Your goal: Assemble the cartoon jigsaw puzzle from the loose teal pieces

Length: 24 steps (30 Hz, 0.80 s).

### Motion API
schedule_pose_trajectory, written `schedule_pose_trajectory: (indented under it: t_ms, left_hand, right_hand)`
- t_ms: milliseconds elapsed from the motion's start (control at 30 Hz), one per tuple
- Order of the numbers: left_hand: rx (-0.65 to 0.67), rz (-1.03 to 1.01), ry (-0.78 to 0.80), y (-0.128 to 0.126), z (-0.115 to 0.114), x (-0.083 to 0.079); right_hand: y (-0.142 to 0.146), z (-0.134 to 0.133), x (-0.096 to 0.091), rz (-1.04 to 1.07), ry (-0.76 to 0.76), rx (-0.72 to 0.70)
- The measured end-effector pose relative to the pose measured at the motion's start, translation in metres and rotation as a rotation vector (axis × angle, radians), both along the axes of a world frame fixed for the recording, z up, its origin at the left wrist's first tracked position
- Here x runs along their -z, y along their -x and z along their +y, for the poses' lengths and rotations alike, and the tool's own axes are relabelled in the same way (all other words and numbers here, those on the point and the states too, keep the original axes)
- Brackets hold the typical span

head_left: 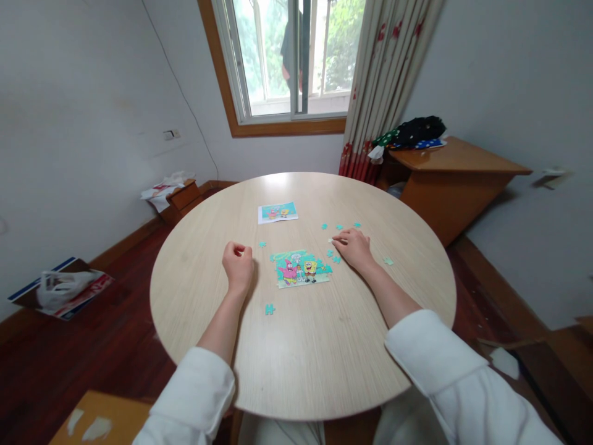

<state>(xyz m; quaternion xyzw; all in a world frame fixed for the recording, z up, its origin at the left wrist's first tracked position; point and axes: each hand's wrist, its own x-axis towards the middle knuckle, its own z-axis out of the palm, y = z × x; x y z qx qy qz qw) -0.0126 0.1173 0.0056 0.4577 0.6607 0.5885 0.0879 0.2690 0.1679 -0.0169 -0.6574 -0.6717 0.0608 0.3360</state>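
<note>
A partly assembled jigsaw puzzle (299, 270) with cartoon figures on a teal background lies on the round table between my hands. Left of it, my left hand (238, 267) rests in a loose fist, with nothing visible in the curled fingers. My right hand (354, 248) is at the puzzle's upper right, its fingertips together on a small pale puzzle piece (330, 240) at the table surface. Close to these fingers lie loose teal pieces (336, 260), and several more are behind them. A pale green piece (388, 261) lies right of my right wrist.
A printed reference picture (278, 212) lies beyond the puzzle on the wooden table (315, 352). Loose teal pieces (270, 309) are in front of the puzzle, and another piece (262, 245) is at its upper left. A wooden desk (458, 157) with cloth stands at right.
</note>
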Motion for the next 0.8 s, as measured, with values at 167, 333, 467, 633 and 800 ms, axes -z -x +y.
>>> schedule_pose_trajectory:
  t_ms: [167,333,467,633,800]
  left_hand:
    - [0.022,-0.023,0.019,0.003,0.005,0.004]
    - [-0.023,-0.058,0.083,0.006,0.011,0.004]
    - [-0.001,-0.112,0.098,0.011,0.019,0.005]
    - [-0.029,-0.377,0.101,0.018,0.034,0.009]
    - [-0.012,-0.174,0.130,0.018,0.041,0.016]
  right_hand:
    - [-0.001,0.003,0.002,0.005,-0.005,0.010]
    - [-0.002,0.007,0.003,0.006,0.013,0.037]
    - [-0.002,0.008,0.003,-0.014,0.020,0.046]
    - [-0.001,0.015,0.002,-0.041,0.014,0.068]
    - [0.000,0.025,0.002,-0.066,-0.005,0.045]
